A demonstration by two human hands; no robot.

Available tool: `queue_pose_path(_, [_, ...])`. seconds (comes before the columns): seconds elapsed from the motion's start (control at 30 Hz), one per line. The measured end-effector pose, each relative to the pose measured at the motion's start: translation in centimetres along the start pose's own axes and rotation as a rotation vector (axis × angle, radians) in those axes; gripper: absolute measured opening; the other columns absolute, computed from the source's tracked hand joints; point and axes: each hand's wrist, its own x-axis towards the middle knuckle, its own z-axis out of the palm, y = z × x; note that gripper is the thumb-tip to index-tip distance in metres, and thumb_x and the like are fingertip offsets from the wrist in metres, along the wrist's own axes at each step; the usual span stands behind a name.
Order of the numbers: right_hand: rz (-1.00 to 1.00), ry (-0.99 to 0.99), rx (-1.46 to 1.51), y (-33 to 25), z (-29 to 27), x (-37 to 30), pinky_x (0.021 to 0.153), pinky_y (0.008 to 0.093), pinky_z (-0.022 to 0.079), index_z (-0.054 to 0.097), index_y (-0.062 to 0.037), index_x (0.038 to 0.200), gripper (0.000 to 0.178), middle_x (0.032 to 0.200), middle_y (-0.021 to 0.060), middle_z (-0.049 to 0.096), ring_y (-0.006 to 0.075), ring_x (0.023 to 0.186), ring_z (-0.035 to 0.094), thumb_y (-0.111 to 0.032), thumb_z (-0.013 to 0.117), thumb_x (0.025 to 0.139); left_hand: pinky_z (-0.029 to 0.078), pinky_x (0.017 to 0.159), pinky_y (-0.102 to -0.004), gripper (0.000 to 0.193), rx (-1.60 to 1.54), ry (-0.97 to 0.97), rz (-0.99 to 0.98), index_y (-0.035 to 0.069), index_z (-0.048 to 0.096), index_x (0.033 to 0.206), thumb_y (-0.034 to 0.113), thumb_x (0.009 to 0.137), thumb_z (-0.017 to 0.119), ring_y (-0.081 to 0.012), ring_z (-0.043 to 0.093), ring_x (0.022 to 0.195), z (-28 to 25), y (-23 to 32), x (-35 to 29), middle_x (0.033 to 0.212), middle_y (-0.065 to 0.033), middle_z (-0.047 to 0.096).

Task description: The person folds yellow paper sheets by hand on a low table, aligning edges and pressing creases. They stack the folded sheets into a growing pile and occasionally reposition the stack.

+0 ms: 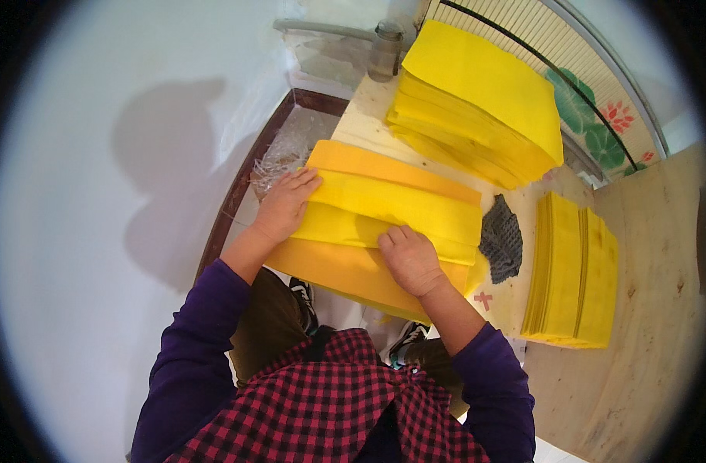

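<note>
A bright yellow felt-like sheet (368,191) lies folded in a long band across a wider orange-yellow sheet (334,266) at the near end of the wooden table. My left hand (285,207) rests on the band's left end, its fingers stretched out flat over the cloth. With curled fingers, my right hand (409,261) grips the near layer of the yellow sheet, right of the middle. That layer bulges slightly between the two hands. The right fingertips are partly hidden against the cloth.
A tall yellow stack (484,85) stands at the back, with a glass jug (385,52) beside it. Folded yellow bundles (573,270) sit at the right. Between them and the sheets lies a dark grey knitted cloth (502,239). Clear plastic (283,150) lies by the left wall.
</note>
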Motion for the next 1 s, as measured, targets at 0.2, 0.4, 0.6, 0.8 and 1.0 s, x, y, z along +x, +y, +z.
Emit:
queue_pose_path(0.2, [0.033,0.06,0.028,-0.1,0.5,-0.4,0.069,0.0369,0.051,0.056,-0.0105,0.084,0.011,0.086,0.0059,0.056,0.025,0.09,0.058,-0.017,0.057,0.076,0.03,0.112,-0.045,0.041,0.015,-0.047,-0.011,0.005,0.056,0.126,0.001,0.086,0.049,-0.0313,0.045,0.13,0.1,-0.6,-0.8,0.137,-0.0138,0.052])
queue_pose_path(0.4, [0.051,0.068,0.127,0.0,-0.4,-0.5,0.074,0.0392,0.05,0.057,-0.0088,0.088,0.016,0.089,0.0074,0.057,0.0275,0.091,0.057,-0.023,0.06,0.08,0.033,0.11,-0.0442,0.038,0.036,-0.044,0.005,0.005,0.057,0.124,0.006,0.087,0.05,-0.031,0.047,0.128,0.2,-0.5,-1.4,0.135,-0.0126,0.053])
queue_pose_path(0.6, [0.064,0.03,0.347,-1.2,-0.7,-0.6,0.102,0.0424,0.04,0.054,-0.0015,0.123,0.052,0.126,0.0167,0.055,0.0334,0.121,0.049,-0.037,0.063,0.086,0.031,0.111,-0.0436,0.04,0.163,-0.06,0.048,0.004,0.056,0.124,0.009,0.086,0.047,-0.0278,0.047,0.129,-0.1,0.1,-1.4,0.136,-0.0108,0.053])
queue_pose_path(0.8, [0.061,-0.012,0.302,-2.3,0.2,-0.4,0.113,0.0427,0.028,0.044,0.0007,0.136,0.065,0.144,0.0184,0.042,0.0311,0.137,0.036,-0.037,0.063,0.086,0.028,0.112,-0.0429,0.038,0.296,-0.042,0.081,0.005,0.058,0.122,0.013,0.087,0.045,-0.0238,0.046,0.13,-0.2,0.4,-1.4,0.135,-0.0091,0.054])
queue_pose_path(1.0, [0.087,-0.022,0.302,-2.1,0.0,-0.9,0.114,0.0433,0.027,0.044,0.0004,0.136,0.063,0.144,0.0177,0.041,0.0309,0.137,0.035,-0.034,0.063,0.086,0.028,0.112,-0.0428,0.037,0.384,-0.049,0.132,0.003,0.059,0.12,0.014,0.087,0.044,-0.0229,0.046,0.129,-0.1,0.5,-1.5,0.132,-0.0102,0.055])
